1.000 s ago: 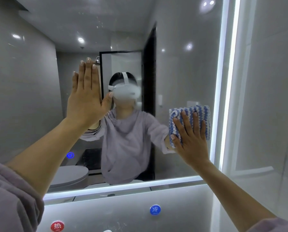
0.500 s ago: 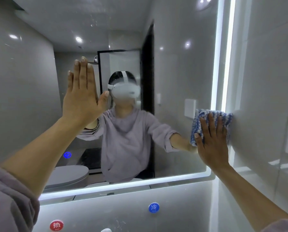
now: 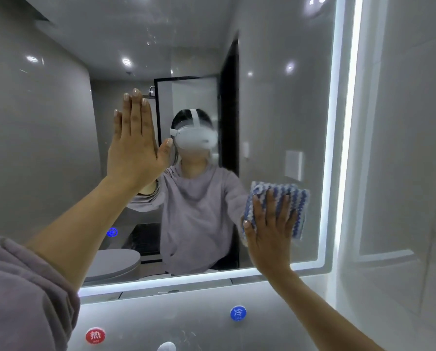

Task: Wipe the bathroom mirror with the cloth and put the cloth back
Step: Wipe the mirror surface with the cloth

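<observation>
The bathroom mirror (image 3: 282, 102) fills the wall ahead, framed by a lit white strip along its right and bottom edges. My right hand (image 3: 270, 229) presses a blue-and-white striped cloth (image 3: 294, 198) flat against the glass near the lower right corner, fingers straight and spread over it. My left hand (image 3: 136, 145) lies flat on the mirror at middle left, fingers straight and together, pointing up. The glass reflects a person in a grey top wearing a white headset.
Below the mirror a pale wall panel carries a red round sticker (image 3: 95, 335) at left and a blue round sticker (image 3: 238, 313) at right. A tiled side wall (image 3: 402, 173) stands close on the right. A toilet and a dark doorway show in the reflection.
My right hand slid the cloth right to the mirror's lit edge, then back left and down to the lower right area. My left hand stayed flat on the glass.
</observation>
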Motion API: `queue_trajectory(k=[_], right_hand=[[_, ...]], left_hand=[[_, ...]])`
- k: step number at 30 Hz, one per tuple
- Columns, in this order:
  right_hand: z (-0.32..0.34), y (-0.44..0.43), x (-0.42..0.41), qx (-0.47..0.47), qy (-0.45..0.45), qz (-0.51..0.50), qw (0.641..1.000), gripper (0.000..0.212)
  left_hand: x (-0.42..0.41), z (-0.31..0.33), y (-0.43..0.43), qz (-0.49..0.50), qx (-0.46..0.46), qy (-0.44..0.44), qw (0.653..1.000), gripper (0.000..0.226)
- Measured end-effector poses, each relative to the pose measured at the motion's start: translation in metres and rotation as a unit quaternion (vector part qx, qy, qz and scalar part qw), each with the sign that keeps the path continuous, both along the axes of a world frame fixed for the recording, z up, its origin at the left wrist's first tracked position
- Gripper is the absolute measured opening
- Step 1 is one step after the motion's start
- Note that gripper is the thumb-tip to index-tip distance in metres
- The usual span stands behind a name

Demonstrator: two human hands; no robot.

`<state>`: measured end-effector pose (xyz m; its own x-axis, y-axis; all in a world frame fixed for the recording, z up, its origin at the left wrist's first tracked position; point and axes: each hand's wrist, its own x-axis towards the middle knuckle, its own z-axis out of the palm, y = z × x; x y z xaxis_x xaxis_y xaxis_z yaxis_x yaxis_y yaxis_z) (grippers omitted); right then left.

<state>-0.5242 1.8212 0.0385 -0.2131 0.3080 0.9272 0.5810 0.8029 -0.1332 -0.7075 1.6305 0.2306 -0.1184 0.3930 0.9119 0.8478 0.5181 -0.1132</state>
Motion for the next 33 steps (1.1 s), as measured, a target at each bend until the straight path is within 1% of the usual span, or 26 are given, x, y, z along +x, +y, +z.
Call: queue_trajectory(k=[4, 9, 12, 15, 26, 30, 33], right_hand=[[-0.014, -0.029, -0.026, 0.064, -0.042, 0.014, 0.997, 0.063], [-0.038, -0.057, -0.051, 0.075, -0.109, 0.046, 0.990, 0.058], [-0.046, -0.070, -0.060, 0.117, -0.131, 0.041, 0.984, 0.057], [-0.047, -0.070, -0.062, 0.132, -0.126, 0.030, 0.983, 0.058], [-0.043, -0.056, -0.053, 0.136, -0.094, 0.059, 0.984, 0.054], [-0.047, -0.040, -0.040, 0.127, -0.090, 0.048, 0.987, 0.053], [-0.051, -0.021, -0.023, 0.132, -0.098, 0.042, 0.985, 0.057]], left_hand=[[-0.001, -0.001, 0.001, -0.002, 0.000, -0.002, 1.000, 0.086], [-0.005, -0.001, 0.002, 0.007, -0.002, 0.001, 1.000, 0.083], [-0.005, -0.001, 0.003, 0.008, -0.003, 0.005, 1.000, 0.082], [-0.006, -0.001, 0.003, 0.007, -0.002, 0.007, 1.000, 0.081], [-0.006, -0.001, 0.002, 0.002, -0.003, 0.014, 1.000, 0.083], [-0.007, -0.001, 0.002, 0.001, 0.002, 0.017, 1.000, 0.084], [-0.007, -0.001, 0.003, -0.007, 0.007, 0.024, 1.000, 0.084]])
